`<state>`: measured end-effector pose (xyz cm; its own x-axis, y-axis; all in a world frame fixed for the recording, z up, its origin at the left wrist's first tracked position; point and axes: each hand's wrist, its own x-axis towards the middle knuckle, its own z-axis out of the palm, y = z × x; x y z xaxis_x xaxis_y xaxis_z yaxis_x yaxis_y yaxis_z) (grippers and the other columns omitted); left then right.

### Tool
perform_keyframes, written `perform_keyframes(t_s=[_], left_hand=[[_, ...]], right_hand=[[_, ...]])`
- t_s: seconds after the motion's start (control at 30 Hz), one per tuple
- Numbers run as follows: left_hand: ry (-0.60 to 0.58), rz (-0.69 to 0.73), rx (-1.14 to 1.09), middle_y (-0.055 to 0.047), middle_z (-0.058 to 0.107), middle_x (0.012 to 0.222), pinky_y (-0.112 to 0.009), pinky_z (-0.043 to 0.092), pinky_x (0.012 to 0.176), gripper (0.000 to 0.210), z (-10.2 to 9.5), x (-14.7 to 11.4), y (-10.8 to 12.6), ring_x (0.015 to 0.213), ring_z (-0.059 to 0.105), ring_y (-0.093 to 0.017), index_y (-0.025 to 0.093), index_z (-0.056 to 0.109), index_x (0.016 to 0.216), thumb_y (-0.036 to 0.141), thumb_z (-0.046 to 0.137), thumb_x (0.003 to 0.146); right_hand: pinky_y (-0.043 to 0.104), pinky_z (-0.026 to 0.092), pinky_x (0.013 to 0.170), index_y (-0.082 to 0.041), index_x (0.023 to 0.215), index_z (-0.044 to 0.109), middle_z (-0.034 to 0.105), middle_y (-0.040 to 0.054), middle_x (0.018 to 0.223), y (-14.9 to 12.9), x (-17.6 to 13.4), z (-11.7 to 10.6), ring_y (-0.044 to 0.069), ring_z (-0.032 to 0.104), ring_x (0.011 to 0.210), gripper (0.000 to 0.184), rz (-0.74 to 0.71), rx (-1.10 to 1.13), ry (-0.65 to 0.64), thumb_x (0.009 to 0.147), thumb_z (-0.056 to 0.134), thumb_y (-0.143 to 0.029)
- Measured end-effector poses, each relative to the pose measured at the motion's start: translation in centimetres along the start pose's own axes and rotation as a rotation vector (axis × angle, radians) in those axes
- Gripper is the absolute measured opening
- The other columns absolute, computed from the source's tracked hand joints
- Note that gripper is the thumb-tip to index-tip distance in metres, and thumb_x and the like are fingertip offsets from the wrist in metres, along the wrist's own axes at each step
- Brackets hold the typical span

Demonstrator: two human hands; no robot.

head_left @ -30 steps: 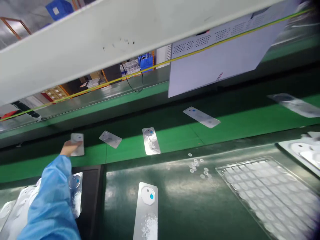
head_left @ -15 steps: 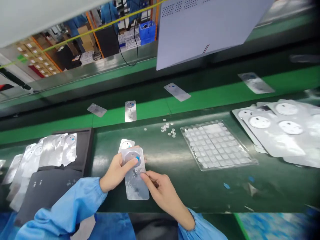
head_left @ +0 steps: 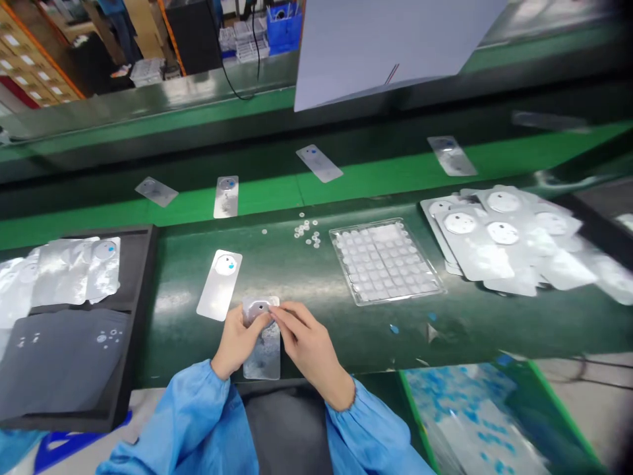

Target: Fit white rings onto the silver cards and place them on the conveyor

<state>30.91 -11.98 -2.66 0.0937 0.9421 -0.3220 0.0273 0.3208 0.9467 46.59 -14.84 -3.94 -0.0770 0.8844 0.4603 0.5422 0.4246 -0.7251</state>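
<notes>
My left hand is closed on a silvery, phone-shaped back panel, its thumb lying across the upper part below a dark hole. My right hand has its thumb and forefinger pinched at the upper right of that panel, over the round area. Whatever is between those fingertips is too small or hidden to make out. Just left of my hands, a second panel with a white circle and a blue spot lies flat on the green bench.
Small white rings lie scattered beyond my hands. A clear tray of white round pieces sits to the right, with stacked panels past it. At left, a black tray holds panels and dark sheets. A green-edged bin stands front right.
My right fingers have moved from the panel's side edge up to its round area. The held panel is now nearer me, apart from the one lying behind it. The camera view has shifted.
</notes>
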Motion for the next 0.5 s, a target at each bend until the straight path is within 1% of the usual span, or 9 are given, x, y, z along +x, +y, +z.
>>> perform_keyframes(t_s=[0.07, 0.13, 0.23, 0.37, 0.5], left_hand=[[-0.022, 0.003, -0.02, -0.006, 0.076, 0.089, -0.028, 0.053, 0.076, 0.03, 0.0, 0.1, -0.7, 0.084, 0.069, -0.021, 0.013, 0.075, 0.099, 0.038, 0.078, 0.082], [-0.053, 0.007, -0.041, -0.005, 0.076, 0.088, -0.028, 0.052, 0.076, 0.03, -0.4, 0.2, -1.2, 0.082, 0.068, -0.021, 0.014, 0.076, 0.102, 0.037, 0.076, 0.082], [-0.086, 0.009, -0.068, -0.003, 0.074, 0.077, -0.027, 0.049, 0.068, 0.026, -1.0, 0.5, -1.5, 0.072, 0.063, -0.019, 0.014, 0.078, 0.094, 0.036, 0.069, 0.083], [-0.093, 0.013, -0.095, -0.001, 0.07, 0.07, -0.027, 0.048, 0.068, 0.023, -1.3, 0.7, -1.6, 0.069, 0.06, -0.018, 0.014, 0.078, 0.086, 0.033, 0.066, 0.081], [-0.098, 0.011, -0.11, -0.002, 0.072, 0.074, -0.027, 0.049, 0.068, 0.021, -1.3, 0.7, -1.5, 0.072, 0.061, -0.019, 0.015, 0.079, 0.084, 0.031, 0.067, 0.079]], right_hand=[[0.029, 0.062, 0.077, -0.022, 0.124, 0.074, 0.072, 0.01, 0.108, 0.6, -0.3, 0.4, 0.02, 0.074, 0.09, 0.033, -0.018, -0.082, -0.017, 0.107, 0.047, -0.014], [0.028, 0.061, 0.071, -0.021, 0.122, 0.075, 0.073, 0.0095, 0.106, 1.0, -0.4, 0.5, 0.019, 0.074, 0.086, 0.03, -0.032, -0.154, -0.029, 0.108, 0.049, -0.015], [0.028, 0.058, 0.065, -0.019, 0.118, 0.076, 0.075, 0.0081, 0.102, 1.0, -0.2, 0.5, 0.018, 0.073, 0.079, 0.024, -0.073, -0.234, -0.036, 0.108, 0.054, -0.019], [0.026, 0.056, 0.067, -0.02, 0.113, 0.076, 0.077, 0.006, 0.1, 1.0, 0.1, 0.4, 0.017, 0.073, 0.081, 0.023, -0.112, -0.288, -0.044, 0.109, 0.053, -0.017], [0.027, 0.055, 0.07, -0.02, 0.11, 0.074, 0.077, 0.0058, 0.099, 0.9, 0.4, 0.5, 0.018, 0.073, 0.083, 0.02, -0.08, -0.262, -0.07, 0.108, 0.055, -0.018]])
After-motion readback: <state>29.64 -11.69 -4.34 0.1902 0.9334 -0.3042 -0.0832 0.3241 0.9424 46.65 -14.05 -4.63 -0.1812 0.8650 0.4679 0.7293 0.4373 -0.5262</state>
